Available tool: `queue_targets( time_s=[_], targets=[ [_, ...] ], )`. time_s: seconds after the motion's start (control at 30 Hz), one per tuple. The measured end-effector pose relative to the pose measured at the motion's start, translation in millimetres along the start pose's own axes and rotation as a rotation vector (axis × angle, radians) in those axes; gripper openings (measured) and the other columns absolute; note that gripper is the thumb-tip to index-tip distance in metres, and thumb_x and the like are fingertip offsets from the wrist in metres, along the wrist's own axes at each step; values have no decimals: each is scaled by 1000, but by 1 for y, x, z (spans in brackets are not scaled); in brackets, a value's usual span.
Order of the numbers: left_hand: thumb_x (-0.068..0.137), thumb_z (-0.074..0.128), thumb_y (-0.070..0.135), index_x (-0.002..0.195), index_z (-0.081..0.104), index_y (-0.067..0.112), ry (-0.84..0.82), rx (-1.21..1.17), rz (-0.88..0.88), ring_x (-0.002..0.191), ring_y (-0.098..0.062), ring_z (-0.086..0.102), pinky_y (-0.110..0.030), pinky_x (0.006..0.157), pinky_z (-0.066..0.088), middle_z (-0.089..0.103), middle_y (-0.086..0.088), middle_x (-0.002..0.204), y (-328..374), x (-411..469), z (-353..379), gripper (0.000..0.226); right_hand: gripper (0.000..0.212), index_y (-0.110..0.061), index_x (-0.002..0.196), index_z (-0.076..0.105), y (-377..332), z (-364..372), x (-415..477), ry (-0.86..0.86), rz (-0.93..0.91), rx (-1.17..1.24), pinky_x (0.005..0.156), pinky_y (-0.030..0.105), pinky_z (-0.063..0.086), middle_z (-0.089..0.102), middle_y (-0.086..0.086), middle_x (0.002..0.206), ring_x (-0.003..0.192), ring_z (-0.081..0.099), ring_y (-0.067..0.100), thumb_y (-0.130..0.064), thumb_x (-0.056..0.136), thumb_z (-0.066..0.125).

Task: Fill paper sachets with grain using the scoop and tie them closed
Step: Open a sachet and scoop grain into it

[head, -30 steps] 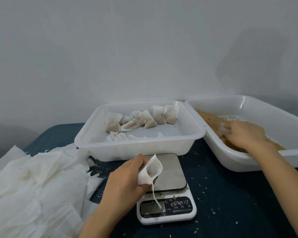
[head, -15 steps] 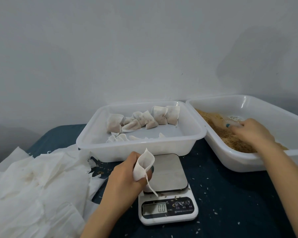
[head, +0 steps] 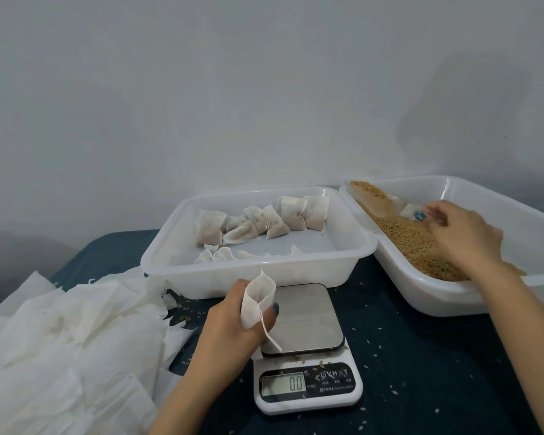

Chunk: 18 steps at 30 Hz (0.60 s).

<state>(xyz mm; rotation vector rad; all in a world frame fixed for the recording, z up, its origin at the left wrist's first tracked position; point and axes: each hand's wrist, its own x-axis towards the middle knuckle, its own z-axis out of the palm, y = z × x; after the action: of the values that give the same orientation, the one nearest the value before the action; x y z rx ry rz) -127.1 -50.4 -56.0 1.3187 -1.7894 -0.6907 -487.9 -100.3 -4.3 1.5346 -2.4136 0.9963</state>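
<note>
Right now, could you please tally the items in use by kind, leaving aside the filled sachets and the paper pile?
White trays: 2, the sachet tray and the grain tray
Digital scale: 1
Scoop, in the right hand: 1
Open sachet, in the left hand: 1
Total: 5

A plain, matt grey-white wall (head: 233, 89), marked by a few small dark specks and a soft shadow (head: 462, 98) at upper right, stood behind a work surface covered in dark blue cloth (head: 421, 356), under dim, even lighting.
</note>
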Motion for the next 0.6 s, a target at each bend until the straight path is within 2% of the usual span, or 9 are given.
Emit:
queue_targets(
  time_s=[0.1,0.17,0.23,0.3,0.33,0.43,0.6],
  targets=[
    [88,69,30,87,52,30,4,18,1,69,-1,58,-14,57,45,63,22,82,-1,0,1,17,25,-32,122,63,-10,-2,-10,-29,-178,121,101,48,34,63,-11,103,97,49,14,-31,99,53],
    [88,69,29,89,52,30,4,34,7,71,0,58,-14,57,45,63,23,83,-2,0,1,17,24,-33,121,63,-19,-6,-20,-94,-301,225,102,51,38,63,-16,104,100,50,11,-31,98,55],
    [88,69,28,89,52,31,1,58,14,71,0,58,-13,57,45,63,25,83,-4,0,1,17,29,-34,118,63,-30,-13,-33,-185,-380,341,100,47,41,62,-19,106,105,54,11,-44,92,55],
    [87,70,25,89,51,32,12,93,29,72,-1,59,-16,56,45,63,24,83,-6,0,0,20,46,-33,117,65,-40,-20,-44,-261,-435,410,100,43,41,63,-19,110,109,55,11,-58,82,48],
    [86,70,25,90,50,34,24,117,38,72,-2,59,-19,56,44,63,24,83,-6,0,-1,22,49,-33,116,65,-43,-21,-48,-290,-462,422,101,41,40,62,-21,110,109,54,8,-59,79,46],
    [86,69,29,91,47,39,66,149,40,72,-4,59,-26,56,45,64,24,83,-7,1,-3,25,36,-38,113,63,-49,-24,-54,-340,-560,410,103,40,37,62,-23,111,109,50,2,-51,82,50],
    [85,69,37,91,45,39,86,176,27,74,-1,59,-30,56,47,62,28,85,-7,1,-4,25,36,-40,112,60,-56,-30,-55,-371,-662,366,103,43,36,62,-22,111,109,49,6,-53,81,46]
  ],
)
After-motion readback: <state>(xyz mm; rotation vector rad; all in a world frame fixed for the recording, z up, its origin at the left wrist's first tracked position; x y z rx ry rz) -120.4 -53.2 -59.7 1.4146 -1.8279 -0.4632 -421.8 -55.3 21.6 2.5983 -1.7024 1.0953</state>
